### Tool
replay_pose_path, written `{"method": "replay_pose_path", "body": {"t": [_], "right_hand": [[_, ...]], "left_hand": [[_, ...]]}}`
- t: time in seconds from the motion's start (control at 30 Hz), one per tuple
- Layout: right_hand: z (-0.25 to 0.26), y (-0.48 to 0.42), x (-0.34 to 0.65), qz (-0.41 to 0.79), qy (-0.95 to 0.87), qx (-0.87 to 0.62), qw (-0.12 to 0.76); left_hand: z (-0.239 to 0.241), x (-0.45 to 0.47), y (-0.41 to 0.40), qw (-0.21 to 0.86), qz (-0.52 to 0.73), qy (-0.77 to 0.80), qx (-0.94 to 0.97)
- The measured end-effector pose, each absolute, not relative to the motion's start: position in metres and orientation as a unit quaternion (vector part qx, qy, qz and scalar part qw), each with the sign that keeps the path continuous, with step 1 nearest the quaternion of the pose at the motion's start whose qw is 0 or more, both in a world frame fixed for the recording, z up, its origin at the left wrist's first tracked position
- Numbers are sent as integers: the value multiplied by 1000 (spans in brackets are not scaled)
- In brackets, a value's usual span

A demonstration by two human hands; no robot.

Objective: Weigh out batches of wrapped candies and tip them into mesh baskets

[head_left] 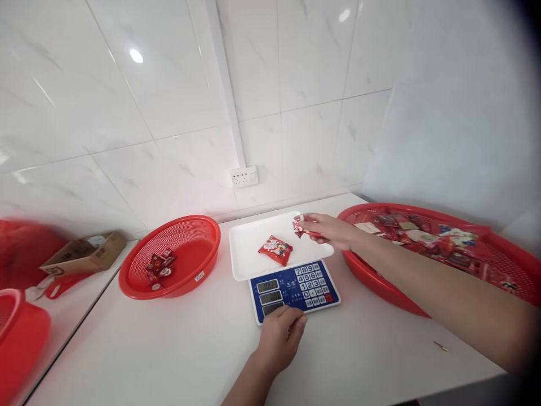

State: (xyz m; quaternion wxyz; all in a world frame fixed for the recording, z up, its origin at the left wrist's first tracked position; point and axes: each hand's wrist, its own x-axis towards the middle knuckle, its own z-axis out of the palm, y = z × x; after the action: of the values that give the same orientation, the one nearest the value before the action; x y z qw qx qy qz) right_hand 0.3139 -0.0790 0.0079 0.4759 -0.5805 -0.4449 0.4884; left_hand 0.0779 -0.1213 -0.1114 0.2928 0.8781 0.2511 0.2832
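Note:
My right hand (327, 228) is closed on a small red-and-white wrapped snack packet (298, 228), held just above the right part of the white scale tray (245, 256). A larger red snack packet (276, 250) with a printed picture lies on that tray. Below the tray is the blue panel of the digital scale (291, 288), with keys and displays. My left hand (282, 338) is curled into a loose fist at the scale's front edge, partly covering the lowest display. Nothing shows between its fingers.
A red basket (190, 285) with several small red packets stands left of the scale. At right, a larger red basket (372, 290) holds many packets. A cardboard box (84, 256) and red tub (25, 344) are far left. A small gold scrap (441, 346) lies at right.

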Motion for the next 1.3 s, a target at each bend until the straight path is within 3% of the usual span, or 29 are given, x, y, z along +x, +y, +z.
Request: {"method": "replay_pose_path", "body": {"t": [0.57,0.77,1.03,1.3], "right_hand": [[8,-54,303,442,-424,-636,470],[12,-64,302,470,-500,-625,374],[28,-115,355,175,-627,-717,249],[23,-207,434,143,-536,-817,161]], "left_hand": [[-112,78,-122,291,279,237,884],[-112,78,-122,296,278,244,881],[-110,78,-121,296,288,237,879],[-118,82,-117,228,265,258,900]]}}
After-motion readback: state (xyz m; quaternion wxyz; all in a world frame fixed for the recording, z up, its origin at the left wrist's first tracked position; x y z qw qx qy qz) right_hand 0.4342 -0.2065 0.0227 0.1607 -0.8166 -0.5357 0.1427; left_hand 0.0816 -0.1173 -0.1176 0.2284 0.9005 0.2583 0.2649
